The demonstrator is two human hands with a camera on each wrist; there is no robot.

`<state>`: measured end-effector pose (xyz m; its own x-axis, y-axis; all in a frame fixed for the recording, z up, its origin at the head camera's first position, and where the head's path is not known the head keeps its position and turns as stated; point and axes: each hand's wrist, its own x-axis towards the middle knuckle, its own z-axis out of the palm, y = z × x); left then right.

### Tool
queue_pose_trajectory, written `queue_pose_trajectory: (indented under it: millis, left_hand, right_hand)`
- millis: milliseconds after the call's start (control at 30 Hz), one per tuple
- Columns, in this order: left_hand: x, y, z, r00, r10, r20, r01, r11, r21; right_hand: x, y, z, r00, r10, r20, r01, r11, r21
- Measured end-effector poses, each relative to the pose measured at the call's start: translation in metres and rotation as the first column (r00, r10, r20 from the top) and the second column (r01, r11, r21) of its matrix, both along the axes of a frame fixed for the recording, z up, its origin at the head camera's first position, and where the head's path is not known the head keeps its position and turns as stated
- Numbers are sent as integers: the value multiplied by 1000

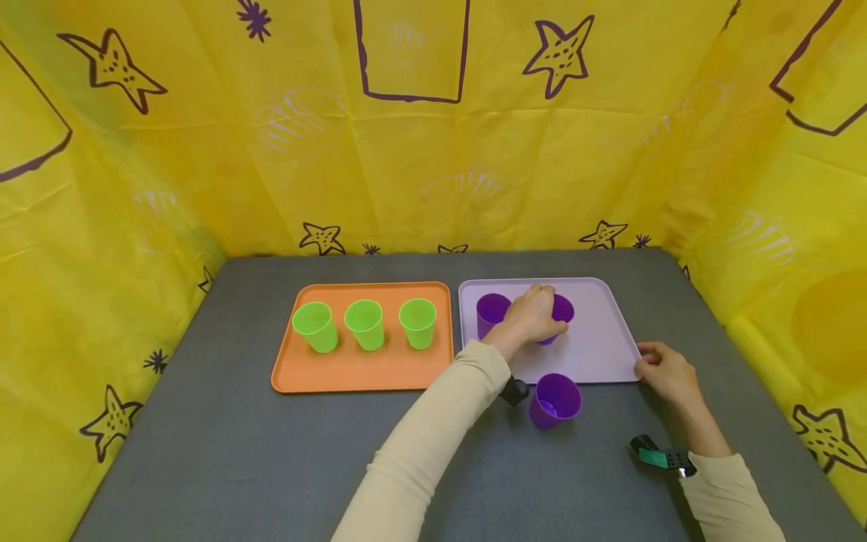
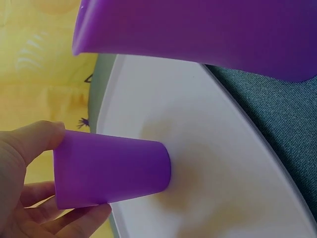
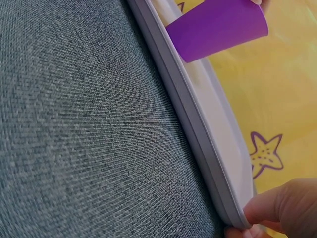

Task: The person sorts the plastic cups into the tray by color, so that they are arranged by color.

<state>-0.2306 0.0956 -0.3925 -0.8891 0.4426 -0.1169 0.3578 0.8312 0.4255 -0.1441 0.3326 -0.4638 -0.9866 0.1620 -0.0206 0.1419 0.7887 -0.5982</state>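
My left hand (image 1: 535,312) grips a purple cup (image 2: 111,171) by its rim, thumb on one side and fingers on the other. The cup's base is right at the surface of the lavender tray (image 1: 596,339). Left of it on that tray is another purple cup (image 1: 492,312), partly hidden by the left hand. A third purple cup (image 1: 555,403) stands on the table before the tray's near edge; it looms large in the left wrist view. With thumb and fingers, my right hand (image 1: 670,373) pinches the tray's near right corner, also seen in the right wrist view.
An orange tray (image 1: 359,373) lies left of the lavender one, bearing three green cups (image 1: 366,325) in a row. Both trays lie on a dark grey table (image 1: 271,467). Yellow patterned cloth (image 1: 406,173) hangs behind and along both sides.
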Motion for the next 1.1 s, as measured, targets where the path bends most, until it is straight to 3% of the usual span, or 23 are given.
queue_pose_trajectory:
  millis: [300, 833, 1100]
  left_hand:
    - [1, -3, 4, 1000, 3, -23, -4, 999, -45]
    - [1, -6, 12, 999, -8, -31, 7, 1000, -27]
    - [8, -13, 27, 993, -85, -85, 88, 996, 26]
  right_hand:
    - [1, -1, 1, 1000, -2, -7, 2, 1000, 4]
    - [1, 0, -1, 1000, 4, -15, -4, 1000, 8]
    - [2, -1, 0, 1000, 6, -12, -6, 1000, 5]
